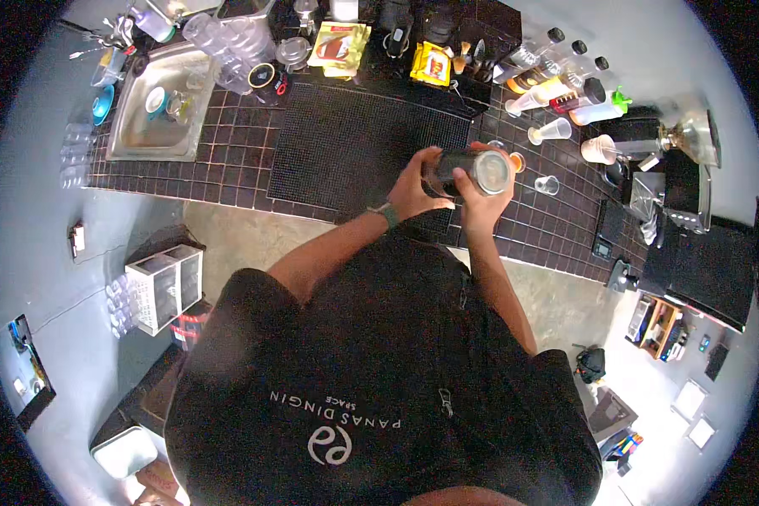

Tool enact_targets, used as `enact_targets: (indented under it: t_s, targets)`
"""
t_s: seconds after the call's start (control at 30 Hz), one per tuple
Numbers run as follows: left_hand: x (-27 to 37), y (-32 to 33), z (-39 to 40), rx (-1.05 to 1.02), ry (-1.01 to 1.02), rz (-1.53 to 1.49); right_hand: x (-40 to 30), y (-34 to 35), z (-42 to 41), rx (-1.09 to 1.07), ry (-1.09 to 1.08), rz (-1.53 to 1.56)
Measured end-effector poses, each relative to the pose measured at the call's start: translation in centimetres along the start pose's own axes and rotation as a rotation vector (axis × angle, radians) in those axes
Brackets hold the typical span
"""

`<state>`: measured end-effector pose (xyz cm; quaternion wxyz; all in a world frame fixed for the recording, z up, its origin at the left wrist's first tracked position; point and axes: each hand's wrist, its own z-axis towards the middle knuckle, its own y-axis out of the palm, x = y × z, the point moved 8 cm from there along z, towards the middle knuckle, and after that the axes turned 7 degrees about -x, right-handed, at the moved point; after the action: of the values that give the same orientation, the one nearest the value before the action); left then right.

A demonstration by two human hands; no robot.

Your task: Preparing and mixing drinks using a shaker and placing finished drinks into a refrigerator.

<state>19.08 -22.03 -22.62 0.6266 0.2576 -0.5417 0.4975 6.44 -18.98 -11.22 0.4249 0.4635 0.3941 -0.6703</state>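
Note:
Both my hands hold a dark cylindrical container [448,166], tilted above the black rubber bar mat [341,145]. Its pale, round, see-through end [492,172] faces up and to the right. My left hand [412,188] is around the dark left end, thumb underneath; a band circles that wrist. Around the right end wraps my right hand [486,203], its thumb across the side. What is inside the container cannot be made out. Just beyond my right fingers stands a small cup with orange liquid [517,162], partly hidden. A small clear cup [547,185] sits farther right.
A steel sink [120,142] with cups is at left on the tiled counter [240,139]. Foil packets [338,47] and a yellow packet [431,64] lie along the back. Bottles [531,63], a plastic measuring cup [551,130], a grinder [670,136] and a scale [604,237] occupy the right.

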Motion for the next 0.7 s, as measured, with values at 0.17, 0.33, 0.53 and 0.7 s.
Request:
enact_targets:
  t_s: [0.17, 0.33, 0.53, 0.7]
  targets:
    - [-2.8, 0.4, -0.3, 0.041, -0.123, 0.057, -0.4, 1.8, 0.4, -0.007, -0.012, 0.011]
    - [-3.6, 1.2, 0.3, 0.080, -0.129, 0.051, 0.0, 0.6, 3.4, -0.177, 0.051, -0.008]
    - [-3.7, 2.0, 0.7, 0.010, -0.150, 0.060, 0.6, -0.9, 4.0, -0.300, 0.092, 0.121]
    - [-3.8, 1.5, 0.6, -0.028, -0.049, 0.030, 0.4, -0.6, 2.5, -0.295, -0.024, 0.051]
